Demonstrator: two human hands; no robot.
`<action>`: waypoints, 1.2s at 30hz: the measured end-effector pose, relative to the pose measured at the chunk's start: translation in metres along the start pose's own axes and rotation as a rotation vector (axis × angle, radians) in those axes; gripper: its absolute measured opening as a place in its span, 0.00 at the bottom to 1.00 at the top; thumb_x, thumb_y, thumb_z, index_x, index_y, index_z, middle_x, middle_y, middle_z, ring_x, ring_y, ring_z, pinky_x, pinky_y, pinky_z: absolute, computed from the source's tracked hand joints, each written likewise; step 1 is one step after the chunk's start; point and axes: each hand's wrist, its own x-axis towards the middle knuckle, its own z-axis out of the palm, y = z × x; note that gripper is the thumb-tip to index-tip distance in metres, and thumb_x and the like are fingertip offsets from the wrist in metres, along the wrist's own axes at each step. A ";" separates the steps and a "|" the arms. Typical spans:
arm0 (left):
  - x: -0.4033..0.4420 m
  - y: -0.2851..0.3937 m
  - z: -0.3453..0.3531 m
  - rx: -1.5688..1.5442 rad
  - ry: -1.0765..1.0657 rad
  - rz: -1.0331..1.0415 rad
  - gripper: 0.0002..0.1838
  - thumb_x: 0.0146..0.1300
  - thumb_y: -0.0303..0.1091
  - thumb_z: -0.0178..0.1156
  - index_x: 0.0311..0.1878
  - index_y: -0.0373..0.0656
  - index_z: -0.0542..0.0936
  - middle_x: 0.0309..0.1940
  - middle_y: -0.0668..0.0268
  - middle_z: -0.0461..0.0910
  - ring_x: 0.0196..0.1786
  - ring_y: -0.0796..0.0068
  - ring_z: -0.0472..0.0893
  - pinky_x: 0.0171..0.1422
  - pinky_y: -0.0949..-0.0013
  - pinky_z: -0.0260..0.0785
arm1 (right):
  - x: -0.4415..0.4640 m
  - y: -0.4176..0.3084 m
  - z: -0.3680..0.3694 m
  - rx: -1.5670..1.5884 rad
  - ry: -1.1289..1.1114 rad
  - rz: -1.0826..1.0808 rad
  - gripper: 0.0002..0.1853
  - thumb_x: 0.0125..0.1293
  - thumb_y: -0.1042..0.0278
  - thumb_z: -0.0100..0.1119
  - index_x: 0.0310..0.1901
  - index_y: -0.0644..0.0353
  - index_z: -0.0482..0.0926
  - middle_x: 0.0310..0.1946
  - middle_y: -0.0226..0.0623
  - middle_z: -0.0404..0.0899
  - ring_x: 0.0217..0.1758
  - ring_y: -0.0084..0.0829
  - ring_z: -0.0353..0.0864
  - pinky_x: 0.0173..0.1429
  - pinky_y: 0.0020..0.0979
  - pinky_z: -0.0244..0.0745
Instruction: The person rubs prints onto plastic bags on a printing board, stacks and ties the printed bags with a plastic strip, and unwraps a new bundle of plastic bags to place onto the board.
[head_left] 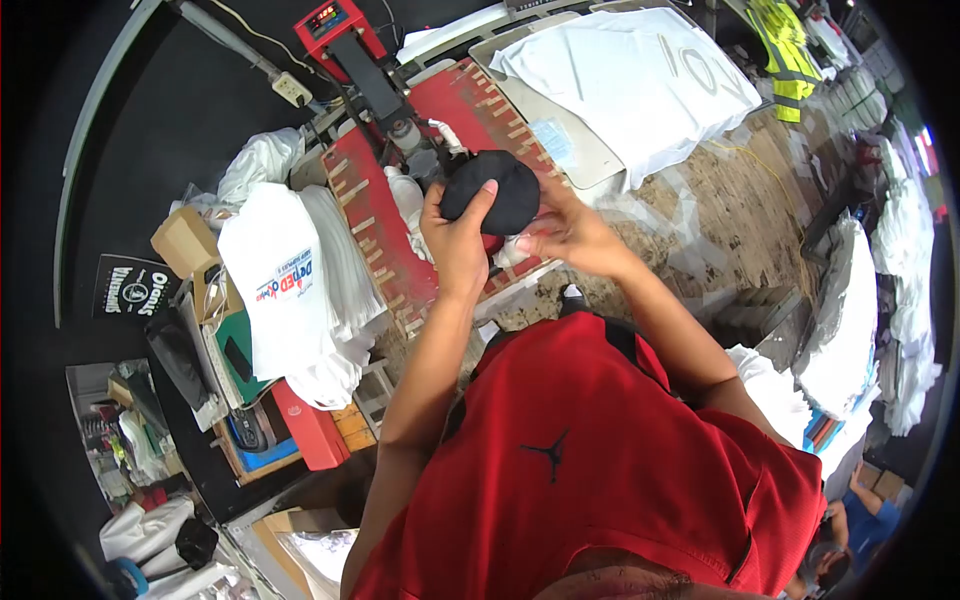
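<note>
A black cap (497, 190), its rounded fabric side toward me, is held up in front of a heat press (368, 85) with a red control box. My left hand (460, 240) grips the cap's left edge, the thumb lying over the black cloth and the other fingers mostly behind it. Close to the cap's right edge is my right hand (582, 238), thumb and fingers apart. Whether its fingertips touch the cap I cannot tell. White wrapped padding (405, 205) shows on the press, partly hidden behind the cap and my hands.
A stack of white printed bags (285, 275) lies left of the red slatted stand (365, 190). White cloth (640, 85) covers a board at the back right. A red box (308, 425) sits at lower left. Another person (865, 520) is at far lower right.
</note>
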 end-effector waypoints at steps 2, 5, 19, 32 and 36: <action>-0.007 0.000 0.000 -0.020 -0.007 -0.019 0.12 0.58 0.25 0.69 0.43 0.39 0.78 0.41 0.66 0.82 0.41 0.79 0.80 0.47 0.73 0.75 | 0.004 0.005 0.017 -0.081 0.023 -0.072 0.47 0.53 0.60 0.78 0.69 0.69 0.60 0.55 0.45 0.77 0.53 0.32 0.79 0.53 0.30 0.77; -0.016 0.004 -0.005 -0.004 0.095 -0.026 0.15 0.61 0.29 0.68 0.48 0.37 0.77 0.44 0.63 0.81 0.43 0.78 0.80 0.49 0.72 0.74 | 0.013 0.004 0.033 -0.020 0.038 -0.042 0.48 0.49 0.61 0.81 0.67 0.70 0.62 0.55 0.44 0.77 0.56 0.32 0.78 0.60 0.31 0.74; -0.019 0.021 -0.036 -0.362 -0.079 -0.209 0.19 0.73 0.41 0.55 0.58 0.37 0.75 0.55 0.62 0.78 0.59 0.69 0.76 0.63 0.63 0.69 | 0.029 0.020 0.058 0.399 0.078 0.016 0.29 0.58 0.76 0.71 0.60 0.68 0.70 0.51 0.39 0.79 0.53 0.25 0.77 0.61 0.27 0.70; -0.031 0.029 -0.034 1.042 -0.384 0.344 0.45 0.47 0.23 0.67 0.72 0.53 0.65 0.69 0.51 0.61 0.66 0.46 0.67 0.68 0.55 0.65 | 0.041 0.028 0.032 -0.079 0.281 -0.123 0.19 0.50 0.68 0.76 0.39 0.66 0.76 0.32 0.34 0.79 0.35 0.22 0.78 0.40 0.26 0.75; -0.024 0.017 -0.026 1.008 -0.417 0.282 0.42 0.49 0.23 0.68 0.70 0.47 0.65 0.61 0.47 0.70 0.62 0.44 0.73 0.61 0.53 0.70 | 0.025 0.015 0.041 -0.084 0.268 -0.042 0.30 0.44 0.62 0.78 0.46 0.66 0.73 0.37 0.36 0.77 0.41 0.27 0.77 0.46 0.31 0.75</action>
